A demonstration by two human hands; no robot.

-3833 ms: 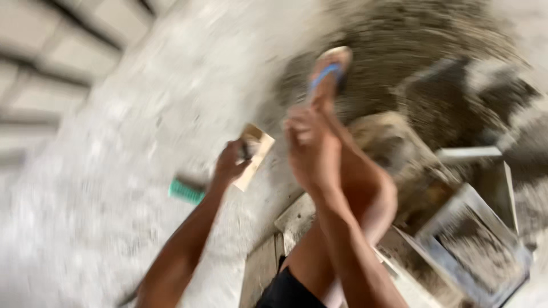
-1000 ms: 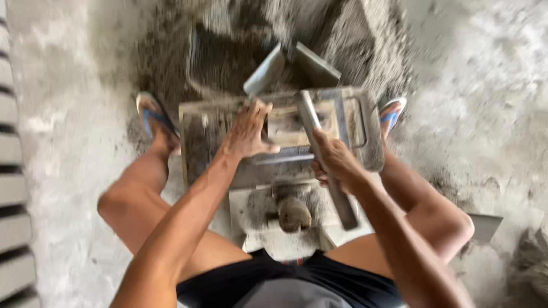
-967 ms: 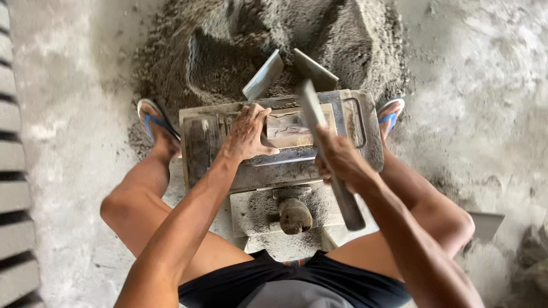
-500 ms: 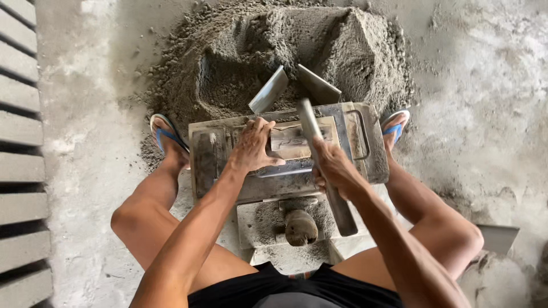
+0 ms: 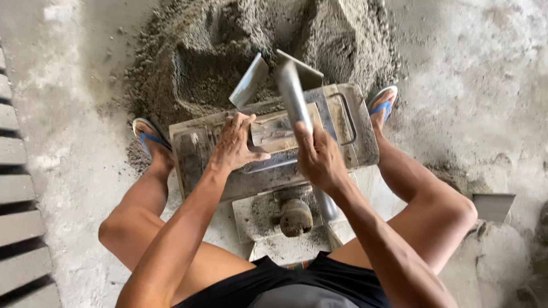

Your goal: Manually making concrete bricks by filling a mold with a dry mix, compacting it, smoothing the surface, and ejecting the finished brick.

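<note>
Gripping the lever (image 5: pixel 294 94), right hand (image 5: pixel 321 161) clenched, left hand (image 5: pixel 235 145) flat, released on mould (image 5: pixel 348 122): pinch risk if lever drops.

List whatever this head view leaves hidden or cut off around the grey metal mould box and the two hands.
- Head view: the inside of the grey metal mould box is mostly covered by the left hand and the right hand.
- The lower end of the long grey metal bar disappears behind the right hand and forearm.
- The base under the round dark knob is caked in mortar, so its shape is unclear.
- The grey slats are cut off by the left edge.
</note>
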